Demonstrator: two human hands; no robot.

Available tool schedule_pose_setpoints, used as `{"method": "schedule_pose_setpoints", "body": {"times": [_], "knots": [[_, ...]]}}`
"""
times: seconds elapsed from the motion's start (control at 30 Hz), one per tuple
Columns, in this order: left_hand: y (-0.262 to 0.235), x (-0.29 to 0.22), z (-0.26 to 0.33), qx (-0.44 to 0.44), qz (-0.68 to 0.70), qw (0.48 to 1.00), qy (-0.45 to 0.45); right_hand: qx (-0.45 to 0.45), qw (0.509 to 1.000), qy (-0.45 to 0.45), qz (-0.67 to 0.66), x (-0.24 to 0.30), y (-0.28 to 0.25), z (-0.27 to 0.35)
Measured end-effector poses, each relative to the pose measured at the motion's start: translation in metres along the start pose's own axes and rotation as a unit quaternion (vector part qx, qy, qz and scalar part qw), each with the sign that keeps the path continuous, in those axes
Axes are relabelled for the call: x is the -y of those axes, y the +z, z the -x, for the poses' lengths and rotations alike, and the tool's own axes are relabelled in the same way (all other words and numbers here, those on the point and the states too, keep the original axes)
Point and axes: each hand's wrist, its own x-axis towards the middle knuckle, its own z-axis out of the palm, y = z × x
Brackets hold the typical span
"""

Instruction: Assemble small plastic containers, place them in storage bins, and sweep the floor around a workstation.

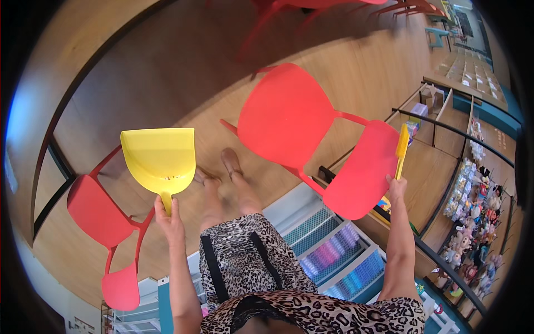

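My left hand [170, 220] is closed round the handle of a yellow dustpan [158, 153], held out with its wide edge facing away from me. A few small brown and reddish crumbs [171, 178] lie in the pan near the handle. On the right, my right hand [397, 187] grips a yellow hand brush [401, 149] by its handle, with the brush head pointing up and away. The brush is beside the backrest of a red chair [286, 111], which stands in front of me.
Another red chair [100, 211] stands at the left, and more red furniture [278, 11] is at the far side. Wooden shelving with dark rails [434, 161] runs along the right, near hanging small toys [473, 228]. Bins of colourful items [334, 250] stand close behind the chair.
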Motion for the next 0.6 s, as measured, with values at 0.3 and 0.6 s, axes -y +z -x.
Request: {"method": "schedule_pose_setpoints", "body": {"times": [0.3,0.6], "knots": [[0.038,0.011,-0.019,0.029,-0.009,1.0,0.002,-0.108,0.971,-0.135,-0.165,0.093,0.143,0.09],[0.069,0.028,-0.03,0.047,-0.001,0.999,-0.016,0.063,0.896,0.138,-0.418,0.057,0.397,0.119]]}}
